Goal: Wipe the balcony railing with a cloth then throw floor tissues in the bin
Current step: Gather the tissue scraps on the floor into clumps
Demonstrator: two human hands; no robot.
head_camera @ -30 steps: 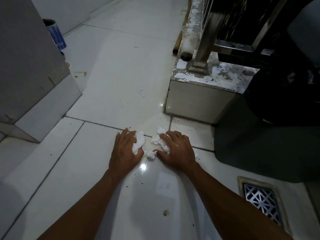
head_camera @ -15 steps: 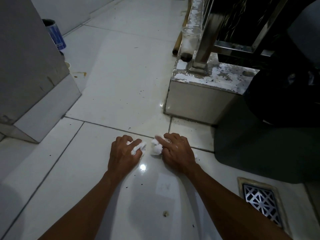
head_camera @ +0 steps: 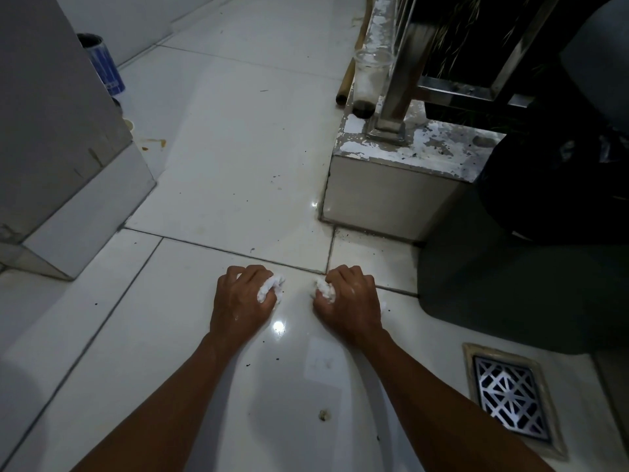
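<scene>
Both my hands are down on the white tiled floor. My left hand grips a crumpled white tissue, which sticks out between thumb and fingers. My right hand grips another wad of white tissue; a small white scrap shows by its outer side. The metal balcony railing post stands on a paint-flaked kerb at the upper right. A dark bin bag fills the right edge.
A grey wall corner juts in at the left with a blue-white can behind it. A clear plastic cup and a wooden stick stand beside the kerb. A metal floor drain lies lower right.
Both hands have curled from flat on the loose tissues into fists around them. The hands have moved slightly apart and toward me.
</scene>
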